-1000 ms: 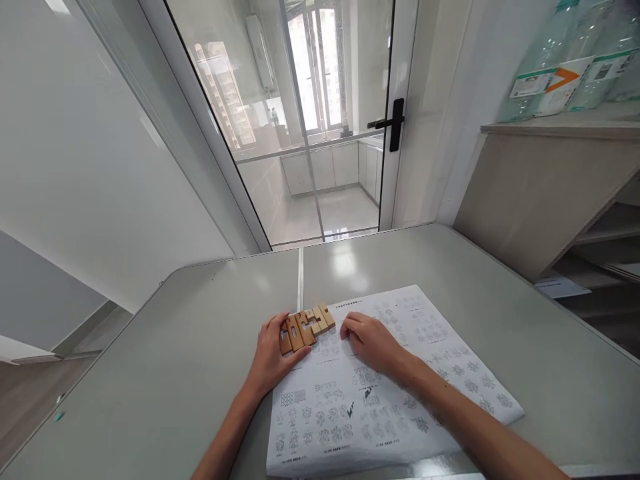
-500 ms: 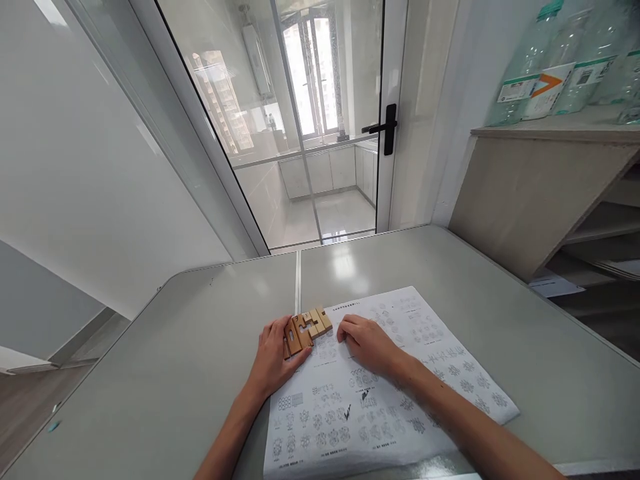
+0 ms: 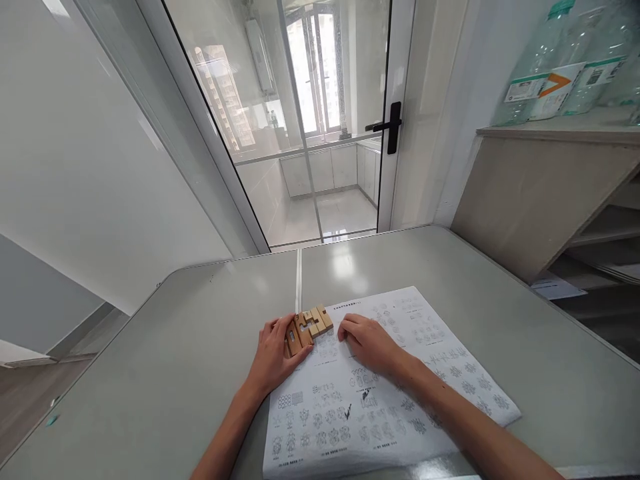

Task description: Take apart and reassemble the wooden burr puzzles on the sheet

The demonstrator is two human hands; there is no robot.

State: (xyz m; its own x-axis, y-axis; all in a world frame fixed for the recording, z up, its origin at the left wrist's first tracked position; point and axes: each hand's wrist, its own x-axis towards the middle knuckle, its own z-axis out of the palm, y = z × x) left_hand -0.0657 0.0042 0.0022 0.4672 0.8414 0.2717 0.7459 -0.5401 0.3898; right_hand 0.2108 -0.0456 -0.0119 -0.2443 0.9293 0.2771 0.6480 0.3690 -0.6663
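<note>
My left hand [image 3: 273,351] is closed around the left end of a row of notched wooden puzzle pieces [image 3: 309,328]. Its thumb presses along the near edge and its fingers curl over the far side. The pieces lie side by side at the sheet's upper left corner, some darker brown, others pale, with gaps between their notches. To the right of them, my right hand [image 3: 367,340] rests on the printed sheet [image 3: 340,400] with its fingers curled in. Nothing shows in those fingers, and they are apart from the wood. Small line diagrams and two black tick-like marks cover the paper.
A grey-green table [image 3: 200,373] with a pale seam [image 3: 299,280] lies beneath everything. Beyond it stands a glass door with a black handle [image 3: 393,127]. At the right, several clear plastic bottles [image 3: 530,80] stand on a wooden shelf unit [image 3: 540,193].
The view has shifted very slightly. Both hands and the wooden pieces keep practically the same places, with the left hand's grip hardly altered.
</note>
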